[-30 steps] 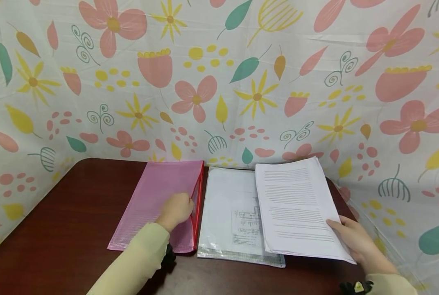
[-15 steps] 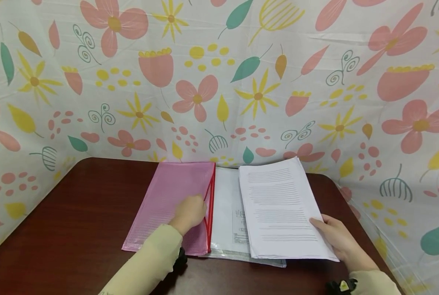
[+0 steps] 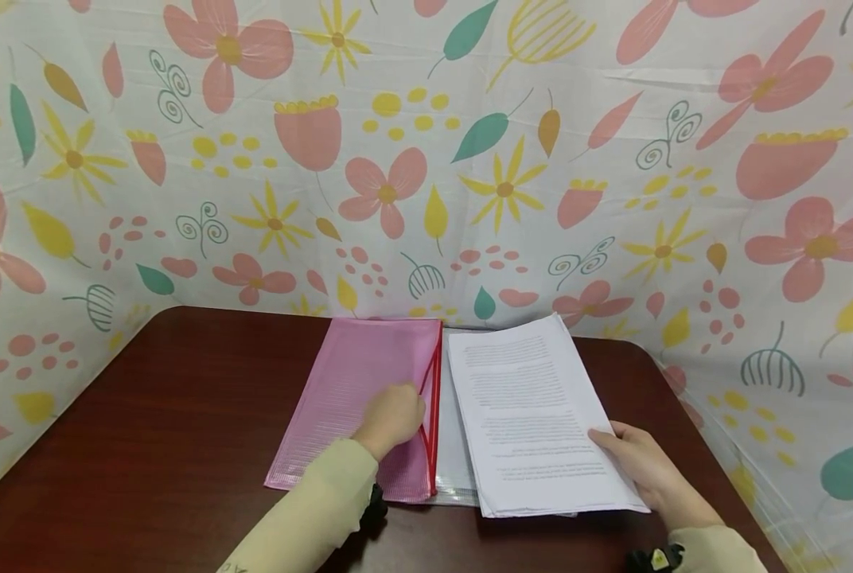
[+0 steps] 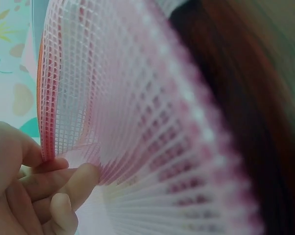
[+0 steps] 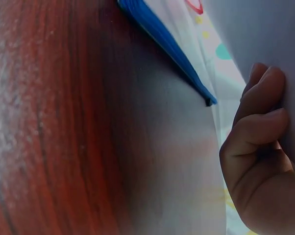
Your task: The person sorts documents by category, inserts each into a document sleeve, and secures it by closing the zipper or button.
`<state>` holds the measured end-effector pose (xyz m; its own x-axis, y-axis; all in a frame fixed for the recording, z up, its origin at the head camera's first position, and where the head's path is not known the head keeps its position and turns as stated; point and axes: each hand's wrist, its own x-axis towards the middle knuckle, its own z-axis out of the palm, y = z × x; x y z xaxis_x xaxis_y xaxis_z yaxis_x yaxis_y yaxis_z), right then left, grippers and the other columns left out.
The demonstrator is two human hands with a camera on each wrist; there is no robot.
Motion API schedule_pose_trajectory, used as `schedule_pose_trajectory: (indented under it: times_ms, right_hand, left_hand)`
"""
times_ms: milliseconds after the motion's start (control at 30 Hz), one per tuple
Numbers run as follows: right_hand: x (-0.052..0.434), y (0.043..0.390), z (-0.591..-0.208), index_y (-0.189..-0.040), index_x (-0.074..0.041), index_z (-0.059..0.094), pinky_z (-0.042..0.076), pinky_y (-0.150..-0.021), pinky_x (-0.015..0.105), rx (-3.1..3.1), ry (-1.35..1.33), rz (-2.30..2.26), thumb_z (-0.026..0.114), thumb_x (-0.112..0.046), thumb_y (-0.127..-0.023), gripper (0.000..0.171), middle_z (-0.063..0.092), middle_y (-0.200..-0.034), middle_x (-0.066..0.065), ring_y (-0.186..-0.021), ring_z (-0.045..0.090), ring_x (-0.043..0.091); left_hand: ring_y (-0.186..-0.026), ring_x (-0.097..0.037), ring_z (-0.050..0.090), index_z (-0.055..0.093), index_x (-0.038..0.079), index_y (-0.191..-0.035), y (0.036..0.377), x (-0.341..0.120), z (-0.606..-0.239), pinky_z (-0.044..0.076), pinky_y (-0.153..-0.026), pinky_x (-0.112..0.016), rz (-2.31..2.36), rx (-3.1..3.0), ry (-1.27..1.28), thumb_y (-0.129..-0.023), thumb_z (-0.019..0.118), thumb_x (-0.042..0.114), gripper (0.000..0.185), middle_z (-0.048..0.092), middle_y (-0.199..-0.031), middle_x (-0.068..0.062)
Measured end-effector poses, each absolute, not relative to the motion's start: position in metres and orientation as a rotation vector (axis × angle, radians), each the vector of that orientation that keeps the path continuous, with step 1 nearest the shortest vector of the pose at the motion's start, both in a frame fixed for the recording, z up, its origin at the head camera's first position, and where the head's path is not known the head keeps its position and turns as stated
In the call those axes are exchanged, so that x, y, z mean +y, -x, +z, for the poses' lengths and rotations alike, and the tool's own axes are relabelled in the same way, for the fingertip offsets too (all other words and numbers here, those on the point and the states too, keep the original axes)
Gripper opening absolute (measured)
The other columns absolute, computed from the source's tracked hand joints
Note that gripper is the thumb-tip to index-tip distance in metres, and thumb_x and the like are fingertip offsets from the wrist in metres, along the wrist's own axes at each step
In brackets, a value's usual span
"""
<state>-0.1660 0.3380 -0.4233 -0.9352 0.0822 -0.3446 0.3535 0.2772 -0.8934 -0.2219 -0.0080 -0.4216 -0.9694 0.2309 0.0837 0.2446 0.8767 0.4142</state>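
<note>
The stack of printed sheets [image 3: 534,414], held in the right hand [image 3: 644,465], slides toward 9 o'clock and now covers nearly all of the clear mesh pouch [image 3: 452,469]. The pink mesh pouch [image 3: 362,398], pinched by the left hand [image 3: 391,415], shifts toward 3 o'clock, closing the gap between them.

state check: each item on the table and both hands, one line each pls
pink mesh pouch: flat on table, red zipper edge lifted open
left hand: grip pinching the pouch's top layer
paper stack: partly over the clear pouch
right hand: gripping the stack's near right edge
clear pouch: flat, mostly covered
table: dark wood
</note>
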Motion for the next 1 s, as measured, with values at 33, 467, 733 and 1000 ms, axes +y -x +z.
schedule_pose_trajectory:
  times_ms: [33, 467, 733, 1000]
  right_hand:
    - [0.338, 0.166, -0.423, -0.139, 0.009, 0.032, 0.058, -0.063, 0.037, 2.313, -0.405, -1.71, 0.052, -0.025, -0.097, 0.057, 0.07, -0.088, 0.004, -0.074, 0.07, 0.021]
    - [0.333, 0.164, -0.418, -0.136, 0.009, 0.035, 0.057, -0.063, 0.04, 2.312, -0.35, -1.655, 0.053, -0.022, -0.096, 0.054, 0.07, -0.091, 0.008, -0.074, 0.07, 0.025]
    - [0.316, 0.175, -0.417, -0.134, 0.009, 0.04, 0.057, -0.062, 0.04, 2.378, -0.289, -1.66, 0.053, -0.023, -0.096, 0.051, 0.07, -0.093, 0.009, -0.074, 0.069, 0.023]
    - [0.297, 0.19, -0.419, -0.131, 0.008, 0.045, 0.056, -0.06, 0.034, 2.516, -0.309, -1.644, 0.05, -0.021, -0.097, 0.045, 0.069, -0.091, 0.01, -0.07, 0.067, 0.017]
  left_hand:
    - [-0.058, -0.02, 0.053, 0.057, 0.006, -0.074, 0.222, -0.006, -0.422, 0.045, -0.051, -0.036, -0.69, -3.009, 0.381, -0.094, 0.048, 0.016, 0.024, 0.058, -0.066, -0.009]
    - [-0.06, -0.021, 0.055, 0.057, 0.007, -0.073, 0.222, 0.008, -0.423, 0.045, -0.052, -0.037, -0.788, -2.992, 0.257, -0.094, 0.05, 0.018, 0.025, 0.06, -0.068, -0.008]
    - [-0.05, -0.015, 0.05, 0.06, 0.009, -0.063, 0.217, 0.017, -0.415, 0.042, -0.038, -0.034, -0.544, -3.004, 0.312, -0.089, 0.051, 0.011, 0.028, 0.06, -0.062, -0.005]
    - [-0.053, -0.013, 0.05, 0.061, 0.01, -0.064, 0.217, 0.019, -0.414, 0.043, -0.038, -0.036, -0.482, -3.049, 0.324, -0.09, 0.052, 0.013, 0.028, 0.063, -0.066, -0.005]
